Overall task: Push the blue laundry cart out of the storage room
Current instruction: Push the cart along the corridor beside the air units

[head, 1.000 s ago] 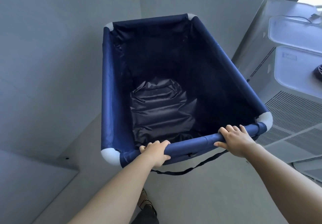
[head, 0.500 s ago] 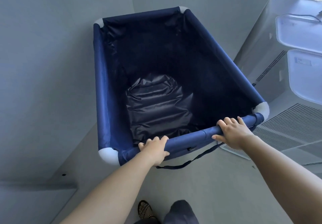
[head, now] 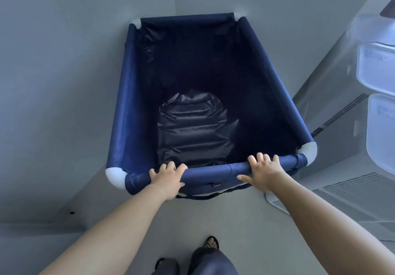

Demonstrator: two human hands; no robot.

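Note:
The blue laundry cart (head: 126,112) fills the middle of the head view, a deep navy fabric bin with white corner caps and nothing inside but its wrinkled dark floor. Its far end sits in the corner where two grey walls meet. My left hand (head: 167,177) grips the near top rail towards its left end. My right hand (head: 264,171) lies over the same rail near the right corner cap, fingers curled over it and thumb spread. A black strap (head: 201,197) hangs under the near rail.
A grey wall (head: 53,82) runs close along the cart's left side. White appliances (head: 363,125) with vent grilles and clear plastic bins (head: 378,67) stand right beside the cart's right side. My feet (head: 210,243) stand on the grey floor behind the cart.
The cart has swung so its far end points straight into the wall corner, and it sits more centred in view. Both hands keep their hold on the rail. My feet have come into view.

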